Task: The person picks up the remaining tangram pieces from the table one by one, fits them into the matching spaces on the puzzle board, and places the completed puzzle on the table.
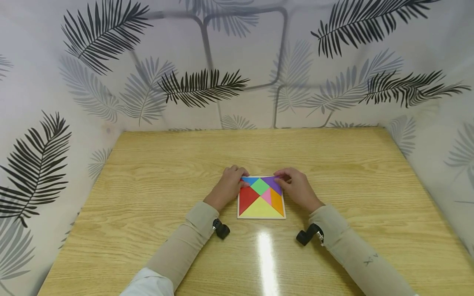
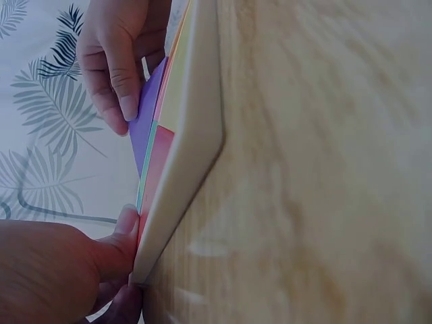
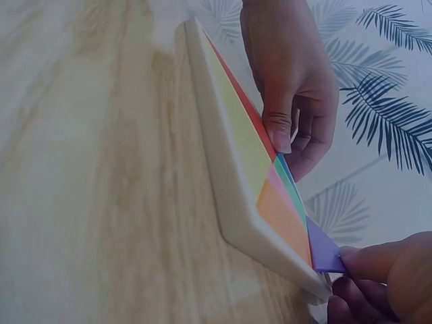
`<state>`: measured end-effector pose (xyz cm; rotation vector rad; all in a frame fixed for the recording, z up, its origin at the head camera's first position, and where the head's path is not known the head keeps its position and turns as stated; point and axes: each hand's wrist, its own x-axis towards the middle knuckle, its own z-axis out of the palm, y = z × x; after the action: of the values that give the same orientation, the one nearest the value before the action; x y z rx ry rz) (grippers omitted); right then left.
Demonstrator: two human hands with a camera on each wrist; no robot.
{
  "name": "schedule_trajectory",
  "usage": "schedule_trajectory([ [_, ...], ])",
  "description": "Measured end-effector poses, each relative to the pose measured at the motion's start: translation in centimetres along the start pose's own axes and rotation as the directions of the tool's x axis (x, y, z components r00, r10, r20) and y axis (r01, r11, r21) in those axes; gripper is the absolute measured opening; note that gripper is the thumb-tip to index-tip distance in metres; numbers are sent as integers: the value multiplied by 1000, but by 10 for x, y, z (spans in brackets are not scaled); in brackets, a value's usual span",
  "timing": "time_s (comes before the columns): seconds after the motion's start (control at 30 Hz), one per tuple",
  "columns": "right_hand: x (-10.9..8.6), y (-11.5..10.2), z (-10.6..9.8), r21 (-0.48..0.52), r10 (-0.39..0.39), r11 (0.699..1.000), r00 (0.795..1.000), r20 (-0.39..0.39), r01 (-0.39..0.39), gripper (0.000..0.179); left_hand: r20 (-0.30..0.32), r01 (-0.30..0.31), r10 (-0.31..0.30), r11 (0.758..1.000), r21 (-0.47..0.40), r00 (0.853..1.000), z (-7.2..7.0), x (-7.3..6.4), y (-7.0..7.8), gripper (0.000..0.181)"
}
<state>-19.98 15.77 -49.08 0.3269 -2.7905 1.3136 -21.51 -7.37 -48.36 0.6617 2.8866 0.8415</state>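
Observation:
A square tangram board with a pale rim lies on the table, filled with coloured pieces. My right hand pinches the purple triangle at the far right corner. One edge of that triangle tilts up above the other pieces in both wrist views. At the far left corner my left hand grips the board, thumb on top near the red triangle and blue triangle, fingers around the outer side. The green square, pink piece, orange piece and yellow triangle lie flat.
The wooden table extends on all sides of the board. Behind it hangs a pale cloth with a leaf print. A black wrist camera sits on the left sleeve, another camera on the right.

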Motion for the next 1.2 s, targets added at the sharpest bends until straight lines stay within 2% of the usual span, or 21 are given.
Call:
schedule_trajectory([
  [0.43,-1,3,1,-66,-50,997,999,9,50,20,9,14,-14,1000,10,1000,1,2,-1,24],
  [0.63,-1,4,3,-86,-49,995,999,6,49,21,3,6,-6,1000,1,1000,0,2,0,24],
  [0.87,-4,4,5,-111,1,994,999,37,3,24,11,9,-9,1000,-23,1000,-1,0,2,25],
  [1.2,-3,5,7,-89,-17,996,999,30,20,22,9,16,-16,1000,-17,1000,0,1,0,24],
])
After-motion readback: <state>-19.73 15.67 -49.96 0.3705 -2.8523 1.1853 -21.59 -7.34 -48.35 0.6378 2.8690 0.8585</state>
